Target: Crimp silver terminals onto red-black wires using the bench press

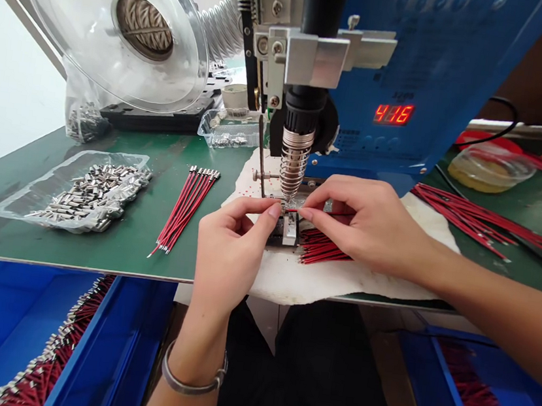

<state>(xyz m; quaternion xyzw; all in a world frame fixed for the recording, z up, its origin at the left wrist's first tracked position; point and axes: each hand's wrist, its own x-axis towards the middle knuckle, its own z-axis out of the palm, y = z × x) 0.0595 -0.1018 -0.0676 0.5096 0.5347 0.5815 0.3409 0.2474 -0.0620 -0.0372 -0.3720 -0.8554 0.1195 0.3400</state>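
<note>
My left hand (231,241) pinches something small at the metal fixture (290,228) under the soldering iron tip (295,160); I cannot make out what it is. From the right, my right hand (364,224) pinches a thin red wire (291,210) and holds its end at the same spot. Both hands meet just below the iron's coiled spring. A bundle of red wires (319,247) lies under my right palm on the white cloth (301,276).
A blue soldering machine (430,71) with a red display (393,113) stands behind. A clear tray of metal terminals (87,192) and a bundle of red wires (186,206) lie left. More red wires (481,222) lie right. Blue bins (36,345) of finished wires sit below the table edge.
</note>
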